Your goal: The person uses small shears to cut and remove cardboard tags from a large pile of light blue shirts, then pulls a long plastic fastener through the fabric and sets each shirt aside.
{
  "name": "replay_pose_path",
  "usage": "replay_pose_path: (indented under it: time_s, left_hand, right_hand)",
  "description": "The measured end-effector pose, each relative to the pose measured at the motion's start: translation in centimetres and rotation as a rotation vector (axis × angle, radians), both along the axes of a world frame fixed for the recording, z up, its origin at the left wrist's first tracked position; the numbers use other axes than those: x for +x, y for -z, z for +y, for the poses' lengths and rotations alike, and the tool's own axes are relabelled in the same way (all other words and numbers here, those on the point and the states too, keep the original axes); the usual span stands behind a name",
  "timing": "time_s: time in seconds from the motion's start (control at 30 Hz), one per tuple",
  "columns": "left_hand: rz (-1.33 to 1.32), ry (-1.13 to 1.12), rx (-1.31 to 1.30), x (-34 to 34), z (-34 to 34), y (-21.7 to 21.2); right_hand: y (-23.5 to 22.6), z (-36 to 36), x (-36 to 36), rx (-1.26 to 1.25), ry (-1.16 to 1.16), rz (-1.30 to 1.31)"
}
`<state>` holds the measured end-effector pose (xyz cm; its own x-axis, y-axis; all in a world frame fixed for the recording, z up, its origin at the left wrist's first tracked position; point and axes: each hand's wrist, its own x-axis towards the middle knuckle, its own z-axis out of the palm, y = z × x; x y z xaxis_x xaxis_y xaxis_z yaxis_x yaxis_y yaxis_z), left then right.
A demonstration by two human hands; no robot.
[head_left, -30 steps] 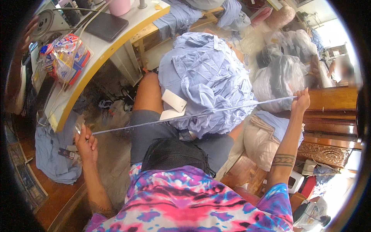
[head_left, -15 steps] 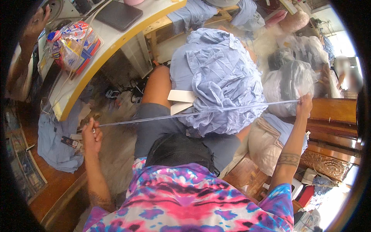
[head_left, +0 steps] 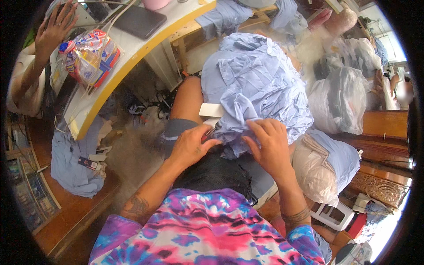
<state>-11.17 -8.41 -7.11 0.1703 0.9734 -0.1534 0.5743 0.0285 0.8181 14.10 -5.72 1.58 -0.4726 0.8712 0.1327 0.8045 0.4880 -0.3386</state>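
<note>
A big rumpled bundle of light blue cloth (head_left: pixel 260 75) rests across my lap, apparently made of garments. My left hand (head_left: pixel 194 143) is at its near left edge, fingers curled round a small thing with red and dark parts that I cannot make out. White card tags (head_left: pixel 211 110) stick out of the cloth just above that hand. My right hand (head_left: pixel 269 143) is at the bundle's near side, thumb and fingers gripping a fold of the blue cloth. The cloth strip seen earlier can't be made out now.
At upper left, a yellow-edged table (head_left: pixel 119 79) carries plastic-wrapped bottles (head_left: pixel 90 57) and a dark flat tablet-like thing (head_left: pixel 140 21). Another person's raised hand (head_left: pixel 55 24) is beyond it. Filled clear bags (head_left: pixel 338 99) and a beige-and-blue cloth pile (head_left: pixel 316 165) stand to my right.
Both hands have come inward from far apart to the bundle's near edge. The blue strip no longer stretches between them. The other person's hand has risen and spread at upper left.
</note>
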Motion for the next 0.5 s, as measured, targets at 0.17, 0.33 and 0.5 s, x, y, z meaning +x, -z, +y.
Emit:
replay_pose_path:
  time_s: [0.17,0.33,0.5]
  left_hand:
    - [-0.128,0.020,-0.136,-2.4,-1.0,-2.5]
    - [-1.012,0.018,-0.189,-4.3,-2.2,-6.9]
    - [-1.347,-0.013,-0.281,-1.1,-1.7,-9.5]
  right_hand:
    - [-0.9,0.5,1.4,-0.042,-0.019,-0.019]
    - [-3.2,1.1,0.8,-0.396,-0.003,0.718]
    - [-5.0,2.2,-5.9,-0.808,-0.091,1.338]
